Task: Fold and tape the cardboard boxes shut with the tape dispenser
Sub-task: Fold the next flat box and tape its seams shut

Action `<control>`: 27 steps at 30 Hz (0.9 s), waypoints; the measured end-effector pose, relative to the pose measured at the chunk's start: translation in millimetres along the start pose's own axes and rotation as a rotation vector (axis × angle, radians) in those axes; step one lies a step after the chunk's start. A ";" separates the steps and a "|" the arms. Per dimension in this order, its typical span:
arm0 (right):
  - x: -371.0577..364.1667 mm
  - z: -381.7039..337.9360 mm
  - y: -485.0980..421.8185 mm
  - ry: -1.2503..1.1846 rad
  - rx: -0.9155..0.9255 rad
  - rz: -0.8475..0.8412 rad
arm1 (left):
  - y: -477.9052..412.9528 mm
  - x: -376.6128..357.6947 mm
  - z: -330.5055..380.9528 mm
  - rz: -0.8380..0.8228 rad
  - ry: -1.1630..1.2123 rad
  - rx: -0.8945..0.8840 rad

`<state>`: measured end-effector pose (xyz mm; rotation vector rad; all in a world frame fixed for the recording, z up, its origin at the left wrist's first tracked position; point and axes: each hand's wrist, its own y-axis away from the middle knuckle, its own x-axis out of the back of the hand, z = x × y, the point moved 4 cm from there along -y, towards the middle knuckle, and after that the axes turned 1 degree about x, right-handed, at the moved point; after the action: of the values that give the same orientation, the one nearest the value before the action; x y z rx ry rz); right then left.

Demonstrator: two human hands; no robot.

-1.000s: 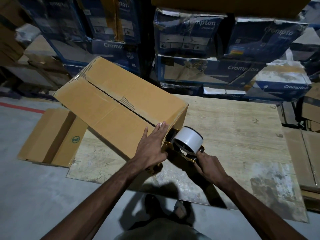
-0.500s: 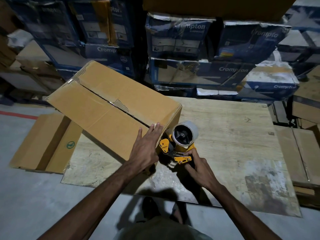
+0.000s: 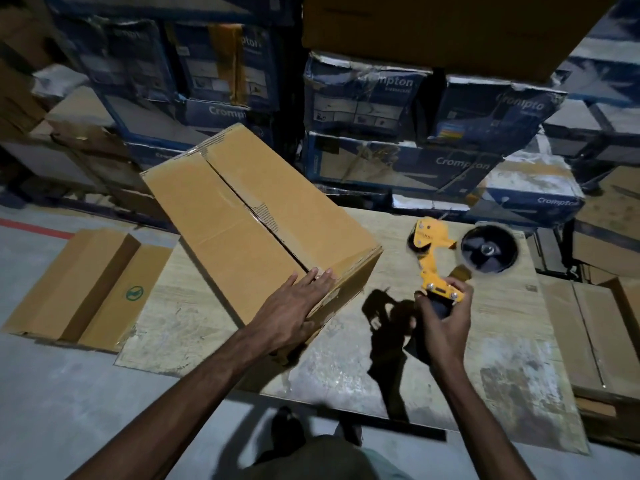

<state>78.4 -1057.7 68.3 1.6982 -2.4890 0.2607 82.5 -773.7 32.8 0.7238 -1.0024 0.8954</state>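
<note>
A brown cardboard box (image 3: pixel 242 216) lies on a wooden board (image 3: pixel 495 344) with its flaps folded shut and a centre seam running away from me. My left hand (image 3: pixel 294 313) presses flat on the box's near corner, fingers straight. My right hand (image 3: pixel 441 323) grips the handle of a yellow tape dispenser (image 3: pixel 433 251), raised in the air to the right of the box. Its tape roll (image 3: pixel 488 252) points right. The dispenser is apart from the box.
A flattened cardboard box (image 3: pixel 86 289) lies on the grey floor at the left. More flat cardboard (image 3: pixel 595 327) is stacked at the right. Blue printed cartons (image 3: pixel 398 133) are piled behind the board. My feet (image 3: pixel 287 424) stand at the board's near edge.
My right hand lifted the tape dispenser off the box's near end and swung it up to the right. My left hand stays pressed on the box, which has turned slightly.
</note>
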 end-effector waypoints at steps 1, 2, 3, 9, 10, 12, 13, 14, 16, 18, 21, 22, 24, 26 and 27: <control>-1.5 -10.9 -5.8 0.003 0.040 -0.011 | 7.6 0.3 2.0 -0.007 -0.009 -0.007; -4.8 -18.6 -11.2 0.012 0.068 -0.033 | 16.6 0.3 3.7 -0.014 -0.017 -0.015; -9.4 -22.9 -16.0 0.030 0.083 -0.062 | 26.9 -0.7 4.7 -0.025 -0.026 -0.030; -62.1 -34.0 -16.9 0.057 0.109 -0.361 | 87.2 -12.6 14.9 -0.217 -0.105 -0.115; -71.4 -33.7 -10.8 0.049 0.107 -0.413 | 93.6 -12.9 14.6 -0.262 -0.117 -0.125; -85.6 -28.7 4.6 0.045 0.101 -0.494 | 104.5 -12.8 10.0 -0.310 -0.149 -0.130; -89.7 -25.2 11.8 0.042 0.096 -0.517 | 109.8 -12.0 6.8 -0.302 -0.170 -0.124; -92.7 -23.6 17.5 0.031 0.091 -0.535 | 114.1 -10.3 4.4 -0.282 -0.191 -0.114; -96.2 -23.2 24.4 0.011 0.089 -0.543 | 121.5 -6.7 3.4 -0.214 -0.252 -0.109; -97.9 -21.5 28.0 -0.023 0.061 -0.526 | 130.5 -6.1 1.4 -0.086 -0.362 -0.144; -103.2 -16.7 41.4 -0.059 0.001 -0.473 | 153.1 -10.7 -19.8 0.071 -0.513 -0.080; -106.7 -16.2 46.8 -0.052 -0.016 -0.454 | 160.3 -9.9 -31.1 0.119 -0.530 -0.050; -117.3 -17.6 56.7 -0.025 -0.033 -0.437 | 170.7 -3.2 -54.2 0.232 -0.505 -0.012; -130.7 -17.3 64.6 0.019 -0.030 -0.440 | 176.0 4.2 -74.3 0.282 -0.483 0.007; -137.7 -18.1 68.5 0.042 -0.020 -0.445 | 177.6 7.5 -82.4 0.283 -0.482 0.015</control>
<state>64.8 -904.1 54.2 2.1465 -2.0025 0.2202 -40.4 -621.1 27.7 0.8444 -1.5560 0.9944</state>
